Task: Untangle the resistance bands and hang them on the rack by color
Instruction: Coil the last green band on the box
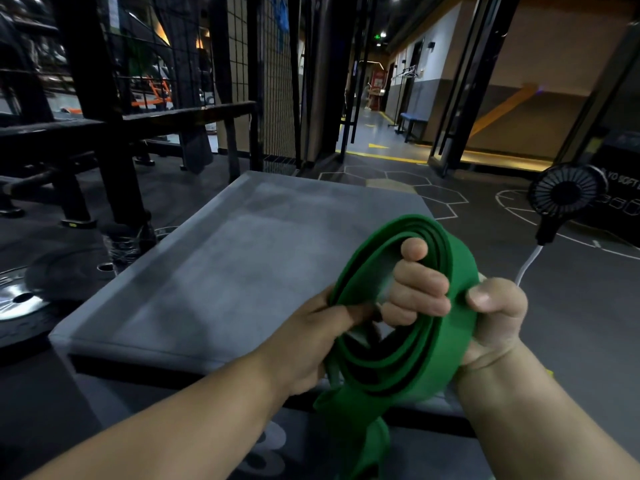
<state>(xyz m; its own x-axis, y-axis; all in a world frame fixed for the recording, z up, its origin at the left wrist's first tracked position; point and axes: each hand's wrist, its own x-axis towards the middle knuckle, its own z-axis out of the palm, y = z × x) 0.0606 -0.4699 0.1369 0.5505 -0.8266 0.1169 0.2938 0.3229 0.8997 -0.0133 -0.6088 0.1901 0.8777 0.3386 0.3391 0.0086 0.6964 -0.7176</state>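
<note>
Left hand (311, 341) and right hand (485, 317) both have a grip clamped on the coiled green band (401, 386), looks like floppy, stretchy rubber, so I'd pull the outer loop.

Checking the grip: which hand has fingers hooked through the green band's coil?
The right hand, fingers curled through the green band, thumb outside; the left hand only pinches its edge.

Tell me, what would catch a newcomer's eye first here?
A bright green resistance band, coiled in loops, stands out at lower right, gripped by the left hand and right hand. Behind it lies a grey padded platform, and a small black fan sits at the right edge.
</note>
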